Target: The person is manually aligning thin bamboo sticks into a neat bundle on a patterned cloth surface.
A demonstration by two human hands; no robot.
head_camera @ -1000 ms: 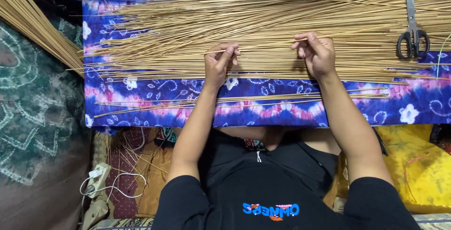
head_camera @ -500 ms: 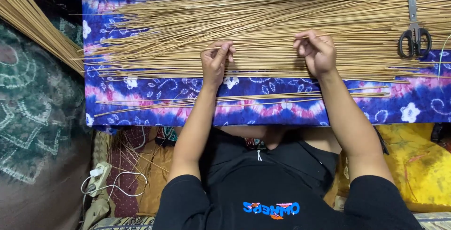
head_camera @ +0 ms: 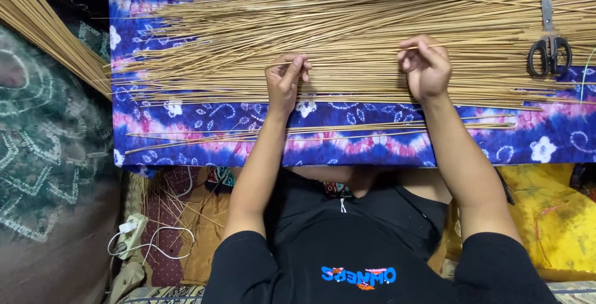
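Pinching a single thin stick (head_camera: 354,53) between them, both hands sit over the big spread of straw-coloured sticks (head_camera: 347,25) laid out on the blue and purple flowered cloth (head_camera: 385,146). Left hand (head_camera: 285,80) has its thumb and forefinger nipped together on one end of that stick, the other fingers curled in. Right hand (head_camera: 425,65) grips the same stick further along, fingertips closed on it, knuckles up. The stick runs level from one hand to the other, lifted just clear of the pile beneath, though where it ends past the right hand is hard to tell among the others.

Just below both wrists, nearer the person, a few loose sticks (head_camera: 323,131) lie apart from the main spread, running across the cloth. Off beyond the right hand, well apart from it, a pair of black-handled scissors (head_camera: 548,37) rests on top of the sticks, blades pointing away. Out past the left hand, another bundle of sticks (head_camera: 43,28) slants across a dark green patterned cushion (head_camera: 43,155).
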